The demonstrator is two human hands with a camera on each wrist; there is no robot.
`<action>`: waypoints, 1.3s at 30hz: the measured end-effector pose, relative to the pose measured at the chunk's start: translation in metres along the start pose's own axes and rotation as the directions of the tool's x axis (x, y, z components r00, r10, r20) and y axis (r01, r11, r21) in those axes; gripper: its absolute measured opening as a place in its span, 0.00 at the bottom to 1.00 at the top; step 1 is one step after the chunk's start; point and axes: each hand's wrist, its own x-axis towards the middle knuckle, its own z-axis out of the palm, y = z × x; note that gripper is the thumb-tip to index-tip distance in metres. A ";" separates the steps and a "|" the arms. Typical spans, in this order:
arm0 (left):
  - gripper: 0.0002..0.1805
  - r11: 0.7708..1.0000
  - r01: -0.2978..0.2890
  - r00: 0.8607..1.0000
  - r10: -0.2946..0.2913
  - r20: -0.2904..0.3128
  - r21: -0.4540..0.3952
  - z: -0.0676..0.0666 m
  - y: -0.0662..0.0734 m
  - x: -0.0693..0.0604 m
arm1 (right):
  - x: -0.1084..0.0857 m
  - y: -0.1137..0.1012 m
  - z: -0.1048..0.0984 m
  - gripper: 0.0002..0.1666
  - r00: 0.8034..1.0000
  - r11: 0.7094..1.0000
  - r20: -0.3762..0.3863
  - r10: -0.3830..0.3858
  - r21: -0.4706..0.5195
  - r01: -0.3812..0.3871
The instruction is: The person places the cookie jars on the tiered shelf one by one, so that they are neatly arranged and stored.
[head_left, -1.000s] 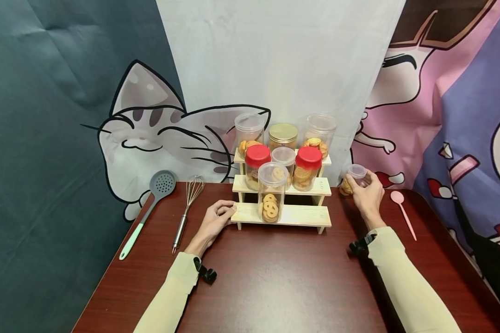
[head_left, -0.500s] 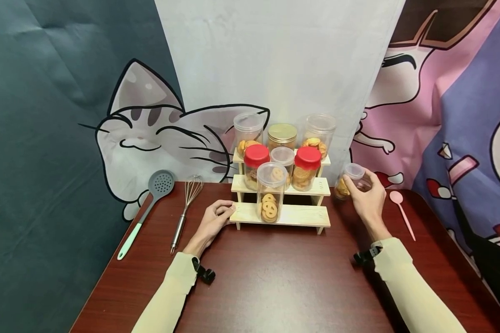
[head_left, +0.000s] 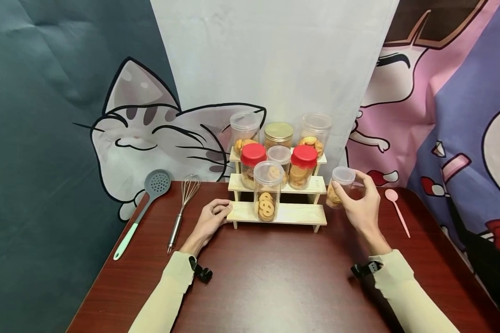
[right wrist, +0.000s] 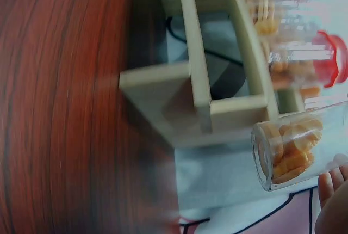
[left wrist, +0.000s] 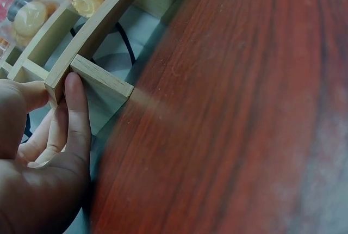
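In the head view, my right hand (head_left: 363, 207) grips a small clear jar (head_left: 334, 198) with a translucent lid, just right of the wooden tiered rack (head_left: 302, 213). The right wrist view shows this jar (right wrist: 296, 147) raised off the table, cookies inside its base. My left hand (head_left: 208, 223) pinches the left end of the rack's lowest shelf; up close, its thumb and fingers meet around the shelf end (left wrist: 57, 79). A tall clear jar of cookies (head_left: 266, 203) stands left of centre on that shelf.
Red-lidded jars (head_left: 303, 169) flank a clear one on the middle tier. Two clear jars and a gold-lidded jar (head_left: 278, 134) stand on top. A whisk (head_left: 179, 217) and grey skimmer (head_left: 156, 185) lie left, a pink spoon (head_left: 397, 210) right. A printed cloth hangs behind.
My right hand has lifted the small jar and brought it left, closer to the rack. My left hand keeps its hold on the shelf end. The head view has shifted slightly.
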 end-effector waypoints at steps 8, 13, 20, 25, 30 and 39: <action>0.22 1.000 0.007 1.000 -0.006 0.019 -0.011 -0.002 0.001 -0.001 | -0.018 -0.037 0.014 0.32 0.997 0.992 0.081 -0.019 0.127 0.009; 0.21 1.000 0.009 1.000 -0.009 0.027 -0.013 -0.002 0.002 -0.001 | -0.026 -0.030 0.028 0.34 0.990 0.992 0.140 -0.009 0.128 -0.009; 0.21 0.998 0.014 0.999 -0.012 0.040 -0.062 -0.001 0.002 -0.001 | -0.036 -0.031 0.048 0.32 0.974 0.980 0.227 -0.024 0.199 -0.022; 0.21 0.998 0.009 0.999 -0.007 0.032 -0.059 -0.001 0.002 -0.002 | -0.041 -0.033 0.061 0.33 0.964 0.982 0.264 0.021 0.174 -0.069; 0.21 0.999 0.008 1.000 -0.007 0.023 -0.051 0.001 0.003 -0.001 | -0.043 -0.029 0.066 0.35 0.958 0.985 0.286 0.001 0.163 -0.050; 0.20 0.998 0.013 1.000 -0.012 0.020 -0.060 0.001 0.000 -0.001 | -0.045 -0.031 0.073 0.35 0.954 0.986 0.299 -0.030 0.166 -0.021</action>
